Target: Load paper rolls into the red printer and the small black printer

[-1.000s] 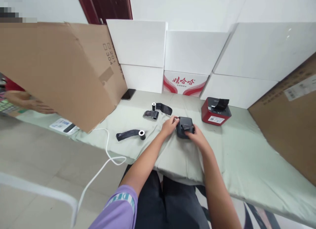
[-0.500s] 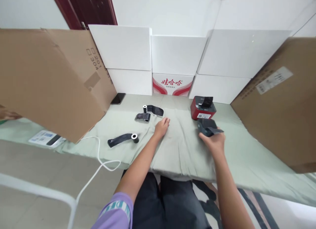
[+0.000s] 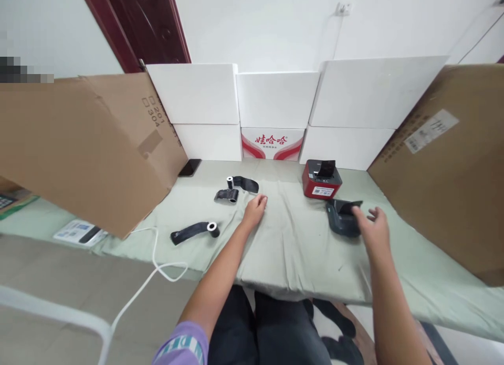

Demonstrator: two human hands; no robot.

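My right hand (image 3: pixel 375 229) is beside a dark portable printer (image 3: pixel 342 220) lying on the cloth, its fingers apart and its thumb at the black strip (image 3: pixel 348 207) coming out of the top. Just behind stands a red and black printer (image 3: pixel 321 181) with another black strip upright in it. Loosely curled, my left hand (image 3: pixel 254 209) rests on the cloth and nothing shows in its fingers. To its left lie several small paper rolls with black tails: a nearer roll (image 3: pixel 213 229), a flat-lying roll (image 3: pixel 227 196) and an upright roll (image 3: pixel 230 182).
White boxes (image 3: pixel 277 100) form a wall along the back. Large cardboard boxes stand at the left (image 3: pixel 90 149) and right (image 3: pixel 452 170). A phone (image 3: pixel 189 167) lies by the left box. A white cable (image 3: pixel 156 249) hangs over the table's front edge.
My right hand has set the dark printer down in front of the red one, let go, and drawn to the right. My left hand stays in about the same place.
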